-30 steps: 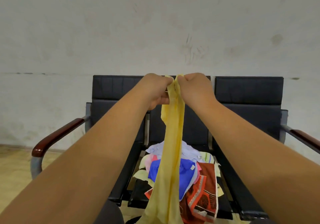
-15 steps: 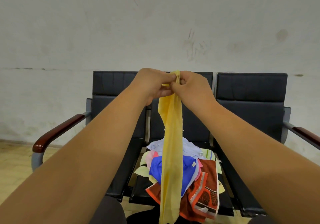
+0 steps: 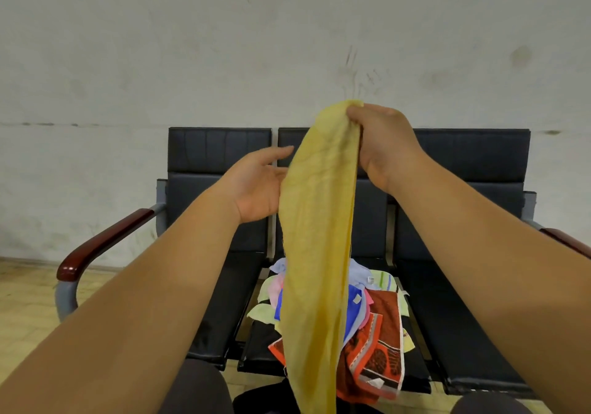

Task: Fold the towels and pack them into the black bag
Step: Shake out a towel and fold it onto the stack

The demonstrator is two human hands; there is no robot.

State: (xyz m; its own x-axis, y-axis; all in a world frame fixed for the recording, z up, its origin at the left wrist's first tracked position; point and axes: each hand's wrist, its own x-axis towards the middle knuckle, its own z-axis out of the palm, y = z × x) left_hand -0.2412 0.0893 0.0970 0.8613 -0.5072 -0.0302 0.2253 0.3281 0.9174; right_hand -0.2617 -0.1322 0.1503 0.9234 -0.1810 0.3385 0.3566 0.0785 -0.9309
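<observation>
Up it goes: the yellow towel (image 3: 319, 237) hangs in a long narrow drape high above the middle seat (image 3: 256, 349), its lower end trailing down past the seat's front edge and out of view. The right hand (image 3: 380, 144) has it by the top, with a grip clamped tight, fingers curled over the bunched upper edge. The left hand (image 3: 256, 186) sits lower, to the left of the drape above that seat, its grip apart and fingers straight. The palm is turned toward the cloth and the fingertips reach its left edge, or slip just behind it, which is hard to tell from here.

Down on the middle seat itself lies the pile of towels (image 3: 377, 333), a loose heap (blue, pink, pale green, a red patterned one on the near side), none of them folded.

So where does that leave the job? Early days, by my reading: this towel looks gathered lengthwise rather than squared off, so its fold is only under way, and the whole heap is waiting its turn. Nothing looks packed yet. I can't pick out the black bag for certain — a dark shape (image 3: 262, 397) below the front of the middle seat may be it.
</observation>
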